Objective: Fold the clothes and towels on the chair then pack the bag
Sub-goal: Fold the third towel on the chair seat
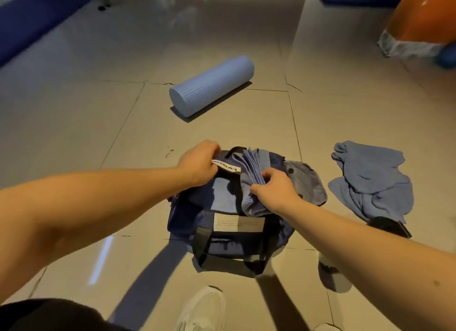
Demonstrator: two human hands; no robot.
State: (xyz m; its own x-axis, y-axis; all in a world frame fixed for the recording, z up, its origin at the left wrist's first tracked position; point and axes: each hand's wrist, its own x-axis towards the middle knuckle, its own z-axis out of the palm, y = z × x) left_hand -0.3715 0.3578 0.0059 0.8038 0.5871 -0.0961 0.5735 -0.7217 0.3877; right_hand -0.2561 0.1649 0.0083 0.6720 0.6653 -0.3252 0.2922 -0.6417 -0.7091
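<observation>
Over the bag's open mouth, your right hand (274, 191) grasps a folded blue towel (248, 182) that sits partly inside the bag (182, 217), fingers curled round its edge, while your left hand (199, 163) grips the far rim beside a white label (225, 167). Right of the bag a crumpled blue cloth (370, 180) lies on the floor (74, 133); beyond the bag lies a blue roller (212, 86), and your white shoe (204, 308) stands near its front.

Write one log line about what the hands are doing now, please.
left hand: grips bag rim | right hand: grips folded towel at bag mouth | floor: loose towel not yet packed
</observation>
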